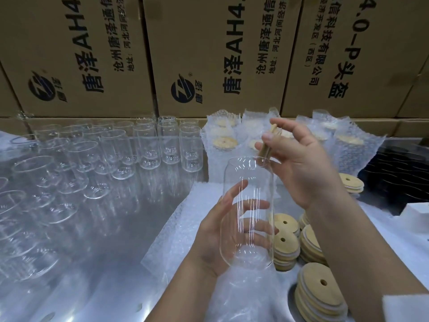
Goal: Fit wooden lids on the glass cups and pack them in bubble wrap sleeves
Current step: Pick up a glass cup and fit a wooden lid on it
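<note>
Cardboard boxes (81,54) form the back wall; three printed faces are fully readable. They stand behind a reflective desk (116,240).

1. Empty glass cups (144,145) stand upright in rows on the left half of the desk. More than twenty are visible; overlap prevents an exact count.
2. Wrapped cups (357,147), each with its lid fitted, stand at the back right in bubble wrap sleeves. At least five are visible.
3. Loose wooden lids (320,296), each with one hole, lie in at least five stacks on the right.
4. Flat bubble wrap sleeves (185,217) lie in one pile beneath the hands.

One cup (250,173) is held upright above this pile. The left hand (216,240) grasps its lower body, fingers (229,192) curled around the far side. The right hand (301,168) pinches one lid (264,151) edge-on between thumb and fingers, at the cup's rim.
</note>
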